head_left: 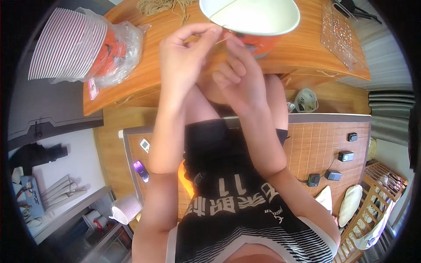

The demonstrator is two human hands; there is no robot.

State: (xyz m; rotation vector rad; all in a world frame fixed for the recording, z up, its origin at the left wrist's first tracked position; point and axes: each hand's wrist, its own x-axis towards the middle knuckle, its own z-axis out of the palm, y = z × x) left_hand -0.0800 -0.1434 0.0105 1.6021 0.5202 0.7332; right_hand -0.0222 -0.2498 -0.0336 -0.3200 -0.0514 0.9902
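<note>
Just above the near rim of a paper bucket (265,40), white inside and red outside, both of my hands meet at the fingertips. My left hand (184,55) pinches a thin tan string (223,40) between thumb and forefinger. Close beside it, my right hand (243,79) has its thumb and forefinger pressed together on the string, its other fingers curled. A strand of string also runs up across the bucket's opening. Whether it passes through the bucket's wall is hidden by my fingers. The bucket stands on the wooden desk (151,65).
A nested stack of paper buckets (70,46), partly in clear plastic, lies at the desk's left. Tan twine (160,6) is heaped at the back. A clear speckled sheet (340,37) lies at the right. Behind me are a phone (141,171) and several black adapters (333,175) on a mat.
</note>
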